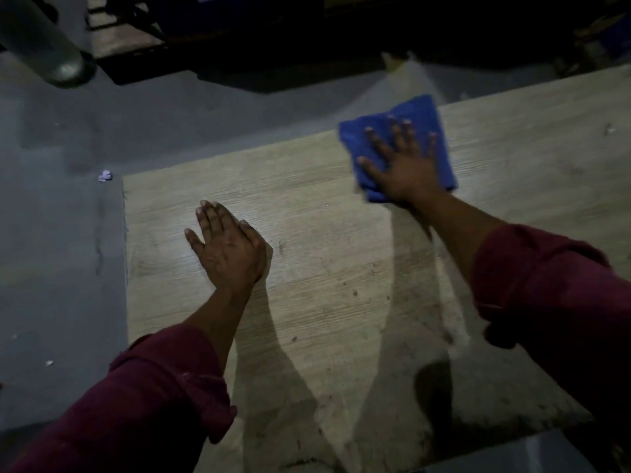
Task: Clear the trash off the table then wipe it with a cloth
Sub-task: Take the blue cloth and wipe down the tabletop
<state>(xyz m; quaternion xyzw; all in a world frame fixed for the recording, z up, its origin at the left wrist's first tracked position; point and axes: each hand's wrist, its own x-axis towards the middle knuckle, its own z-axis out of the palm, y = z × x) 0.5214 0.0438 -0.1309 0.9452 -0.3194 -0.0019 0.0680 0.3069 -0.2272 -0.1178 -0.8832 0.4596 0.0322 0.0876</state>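
Dark red sleeves (164,387) fill the bottom corners, both pushed up the forearms. Beneath them a pale wood-grain table (327,274) takes up most of the view, lit patchily, with dark specks and smudges scattered over its near right part and long arm shadows across it. Grey floor (61,233) runs along the table's left and far sides; a small pale crumpled scrap (105,175) lies on it just off the table's far left corner, and a few light flecks sit further down. Up at top left stands a dull metal cylinder (44,39); the background is too dark to read. Left hand (227,249) lies flat on the wood, fingers together, holding nothing. Right hand (406,162) is spread wide, palm pressing down on the blue cloth (399,138), a folded fuzzy square at the table's far edge, one corner overhanging it.
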